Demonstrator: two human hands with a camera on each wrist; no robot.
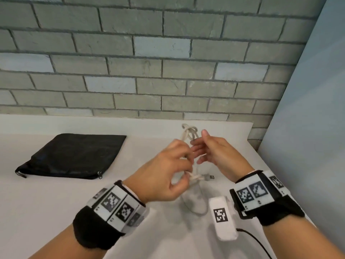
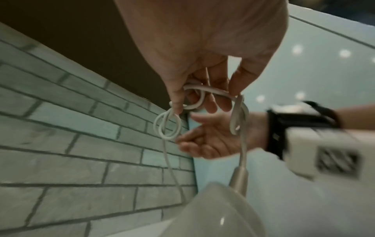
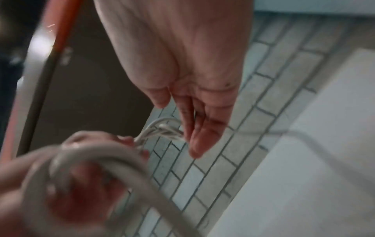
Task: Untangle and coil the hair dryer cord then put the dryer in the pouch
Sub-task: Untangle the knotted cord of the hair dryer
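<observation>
A white cord point(image 1: 189, 133) is tangled in loops above the table. My left hand point(image 1: 183, 165) pinches it between thumb and fingers, and a knotted double loop point(image 2: 168, 126) hangs off the thumb. My right hand point(image 1: 199, 148) is beside it with straight fingers point(image 3: 194, 128) against the cord's knot point(image 3: 162, 129), holding nothing. The pale hair dryer point(image 1: 194, 200) is blurred below my hands, its cord rising from a grey sleeve point(image 2: 239, 179). I cannot tell if it rests on the table. The plug point(image 1: 209, 177) lies beside it. The black zip pouch point(image 1: 74, 156) lies flat at the left.
The white table point(image 1: 56, 212) ends at a grey brick wall point(image 1: 149, 71) behind. A pale blue panel point(image 1: 308, 128) closes the right side. A white marked unit point(image 1: 222, 221) with a black cable point(image 1: 257, 242) sits under my right wrist.
</observation>
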